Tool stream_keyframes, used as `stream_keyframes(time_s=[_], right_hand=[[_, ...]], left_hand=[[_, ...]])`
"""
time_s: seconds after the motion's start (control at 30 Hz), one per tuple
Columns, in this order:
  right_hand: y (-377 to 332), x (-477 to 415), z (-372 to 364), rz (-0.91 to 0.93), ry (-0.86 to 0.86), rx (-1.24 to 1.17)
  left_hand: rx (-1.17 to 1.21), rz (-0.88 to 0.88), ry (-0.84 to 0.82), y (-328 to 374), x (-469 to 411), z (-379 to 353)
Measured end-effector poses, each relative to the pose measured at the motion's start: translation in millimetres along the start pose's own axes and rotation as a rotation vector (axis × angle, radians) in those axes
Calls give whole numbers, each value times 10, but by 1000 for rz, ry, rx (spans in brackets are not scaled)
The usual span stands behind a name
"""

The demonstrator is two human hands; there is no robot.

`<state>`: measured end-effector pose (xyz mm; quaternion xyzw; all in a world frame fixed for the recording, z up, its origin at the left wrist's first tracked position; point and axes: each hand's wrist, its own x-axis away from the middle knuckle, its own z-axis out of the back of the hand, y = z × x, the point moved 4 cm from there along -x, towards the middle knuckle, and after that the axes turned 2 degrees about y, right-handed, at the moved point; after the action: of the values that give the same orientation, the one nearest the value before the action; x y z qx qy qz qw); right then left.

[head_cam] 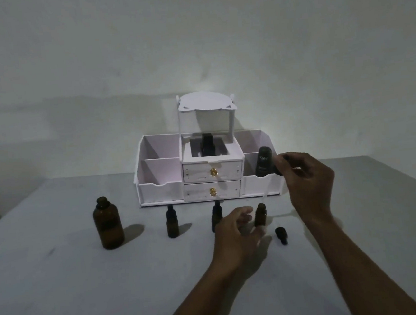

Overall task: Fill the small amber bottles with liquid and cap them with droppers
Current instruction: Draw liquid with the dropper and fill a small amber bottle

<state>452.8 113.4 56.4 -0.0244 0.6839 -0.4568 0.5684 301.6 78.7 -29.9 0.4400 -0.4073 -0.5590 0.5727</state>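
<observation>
Small amber bottle [260, 214] stands uncapped on the tabletop [61, 285], just beside the left hand [236, 233], whose fingers curl loosely round its base, touching or nearly so; contact hard to confirm, so call it steadying, not a firm grasp. Right hand [307, 183] is up and just behind, pinching a dropper's dark bulb [279, 167], its thin glass pipette [266, 193] angling down toward the bottle mouth. Step in hand looks like filling this bottle by dropper, or seating the dropper; can't say which. Next move calls for lining the pipette tip over the narrow neck while the left hand keeps the bottle upright. Loose black cap [281, 235] lies just right of the left hand. Two more small bottles [172, 224] stand left of the left hand, one [216, 216] partly hidden behind it; large amber bottle [108, 224] farther left, open. Liquid levels unreadable in the dim light. Pipette tip is faint, its contents unclear. White organizer [164, 192] sits behind.
</observation>
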Motion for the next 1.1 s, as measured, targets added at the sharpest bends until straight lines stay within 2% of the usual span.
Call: stream_keyframes(time_s=[0.17, 0.3, 0.37, 0.47, 0.57, 0.8, 1.1], right_hand=[[-234, 76, -26, 24, 17, -86], [-598, 232, -232, 38, -50, -235], [-816, 314, -462, 38, -115, -326], [-1161, 405, -858, 38, -186, -448], [-1429, 498, -1205, 15, -238, -563], [-1617, 663, -1832, -134, -222, -646], [-1591, 824, -2163, -94, -273, -536]], left_hand=[[4, 0, -72, -103, 340, 414], [-72, -18, -26, -193, 560, 1104], [-102, 5, 70, -286, 684, 1550], [-30, 43, 320, -445, 847, 2174], [-62, 46, 501, -572, 869, 2561], [-61, -57, 584, -773, 443, 2749], [-6, -111, 550, -894, 100, 2794]])
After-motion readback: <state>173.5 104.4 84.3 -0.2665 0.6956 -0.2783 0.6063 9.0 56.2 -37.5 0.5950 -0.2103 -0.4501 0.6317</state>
